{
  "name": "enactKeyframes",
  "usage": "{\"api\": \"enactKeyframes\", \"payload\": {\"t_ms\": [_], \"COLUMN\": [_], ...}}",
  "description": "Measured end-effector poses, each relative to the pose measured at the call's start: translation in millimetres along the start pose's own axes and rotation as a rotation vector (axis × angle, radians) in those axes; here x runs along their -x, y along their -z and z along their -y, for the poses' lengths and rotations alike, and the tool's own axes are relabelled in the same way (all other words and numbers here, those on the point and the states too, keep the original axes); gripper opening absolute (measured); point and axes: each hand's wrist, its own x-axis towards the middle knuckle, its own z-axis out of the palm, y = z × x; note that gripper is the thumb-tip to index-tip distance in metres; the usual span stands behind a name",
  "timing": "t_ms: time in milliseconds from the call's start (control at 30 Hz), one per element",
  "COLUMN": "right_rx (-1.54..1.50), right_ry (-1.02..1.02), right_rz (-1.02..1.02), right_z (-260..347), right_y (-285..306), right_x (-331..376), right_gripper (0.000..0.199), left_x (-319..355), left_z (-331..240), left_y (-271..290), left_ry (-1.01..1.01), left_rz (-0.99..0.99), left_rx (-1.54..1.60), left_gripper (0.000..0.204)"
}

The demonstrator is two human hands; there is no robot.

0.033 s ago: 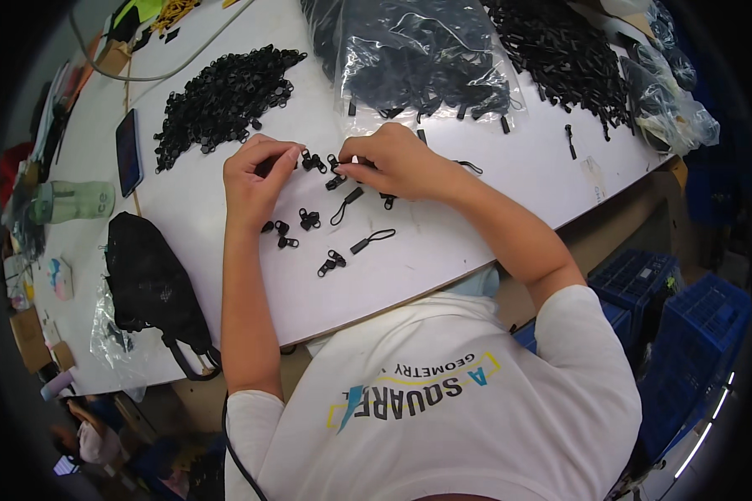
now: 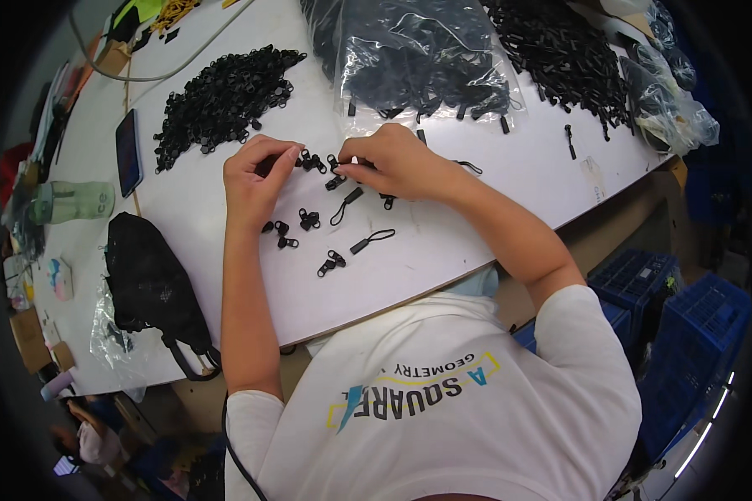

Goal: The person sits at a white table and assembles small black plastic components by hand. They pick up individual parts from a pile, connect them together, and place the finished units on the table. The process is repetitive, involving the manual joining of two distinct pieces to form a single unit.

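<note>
While nothing visibly differs from the preceding picture, leaving the handling unadvanced, black zipper sliders (image 2: 312, 161) lie between left hand (image 2: 252, 177) and right hand (image 2: 403, 163), inward from the near edge of the table (image 2: 422, 242). Fingers of both: curled, grip indeterminable.

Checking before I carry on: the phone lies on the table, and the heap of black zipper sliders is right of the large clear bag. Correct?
No: in the head view, the heap of sliders is left of the bag. The phone does lie on the table.
</note>
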Motion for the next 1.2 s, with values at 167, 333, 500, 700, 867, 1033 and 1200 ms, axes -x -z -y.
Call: {"api": "enactKeyframes", "payload": {"t_ms": [167, 333, 500, 700, 867, 1033, 1200], "right_rx": [0.058, 0.114, 0.269, 0.427, 0.447, 0.441, 0.365], "right_ry": [0.036, 0.179, 0.160, 0.102, 0.080, 0.052, -0.026], "right_rz": [-0.031, -0.233, -0.198, -0.050, 0.019, 0.125, 0.161], "right_z": [1.2, -7.3, 6.1, 12.6, 15.2, 16.4, 24.2], "right_y": [-2.0, -12.6, -9.9, -14.8, -9.3, -6.6, 0.3], "right_x": [2.2, 2.3, 4.2, 9.5, 11.6, 11.7, 9.0], "right_gripper": [0.016, 0.014, 0.010, 0.018, 0.013, 0.010, 0.009], "left_x": [3.0, 2.9, 6.4, 14.4, 14.2, 17.2, 17.7], "left_z": [-5.0, -8.6, -10.1, -15.3, -22.8, -21.1, -26.6], "left_y": [-2.4, -4.8, -11.1, -30.8, -35.0, -38.4, -40.0], "left_ry": [0.231, 0.291, 0.297, 0.231, 0.063, -0.012, 0.016], "left_rz": [0.065, 0.113, 0.155, 0.133, 0.132, 0.174, 0.115], "left_rx": [0.172, 0.263, 0.173, -0.027, -0.179, -0.239, -0.141], "left_gripper": [0.007, 0.006, 0.007, 0.009, 0.010, 0.010, 0.010]}}
